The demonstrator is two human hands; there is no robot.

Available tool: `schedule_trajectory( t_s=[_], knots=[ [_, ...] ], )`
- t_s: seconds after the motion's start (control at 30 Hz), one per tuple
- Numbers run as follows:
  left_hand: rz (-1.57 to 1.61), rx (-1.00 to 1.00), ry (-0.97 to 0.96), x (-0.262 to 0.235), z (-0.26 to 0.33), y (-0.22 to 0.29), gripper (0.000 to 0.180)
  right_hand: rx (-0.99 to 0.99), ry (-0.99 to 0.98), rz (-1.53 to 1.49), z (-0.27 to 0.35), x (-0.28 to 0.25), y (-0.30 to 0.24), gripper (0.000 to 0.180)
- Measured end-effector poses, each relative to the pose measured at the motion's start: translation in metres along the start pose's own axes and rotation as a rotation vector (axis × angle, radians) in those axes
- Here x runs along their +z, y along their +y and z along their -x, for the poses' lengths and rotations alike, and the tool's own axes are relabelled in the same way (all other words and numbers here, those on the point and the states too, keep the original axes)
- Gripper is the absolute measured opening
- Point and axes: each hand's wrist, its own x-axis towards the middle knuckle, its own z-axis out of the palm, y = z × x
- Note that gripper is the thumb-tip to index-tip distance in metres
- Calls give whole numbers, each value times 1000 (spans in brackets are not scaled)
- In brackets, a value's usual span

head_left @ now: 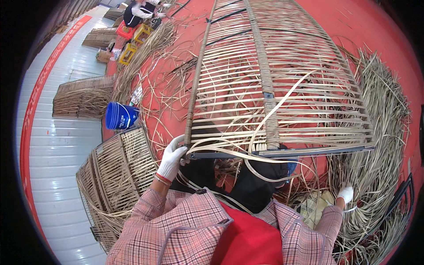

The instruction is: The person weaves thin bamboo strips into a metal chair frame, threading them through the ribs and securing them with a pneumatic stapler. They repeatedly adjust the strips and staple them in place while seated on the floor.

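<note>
A large half-woven panel [236,84] of pale strips on a dark metal frame stretches away in front of me, over my knees. My left hand [171,159], in a white glove, grips the near left corner of its frame. Loose ends of the woven strips [265,165] curl over the frame's near bar. At the lower right my right hand [346,193], also gloved, reaches to the edge of a big heap of long strips [375,137]. Its fingers look drawn together; whatever they hold cannot be made out.
Another woven panel [119,165] leans at my left, with a blue bucket [121,115] beyond it. More panels [81,95] rest along the white corrugated wall [57,150]. Yellow crates [128,54] and a seated person [139,12] are far left. Scattered strips litter the red floor.
</note>
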Motion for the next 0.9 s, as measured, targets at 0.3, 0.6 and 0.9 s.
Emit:
schedule_trajectory(
  t_s=[0.3,0.6,0.9],
  knots=[
    [-62,234,-59,-52,-23,11,42,-138,-166,-139,28,-25,39,48],
    [-942,991,531,-103,7,-9,31,-195,-33,-88,110,-36,33,41],
    [-1319,440,-36,-108,-6,9,84,-223,35,-102,162,-68,24,41]
  ],
)
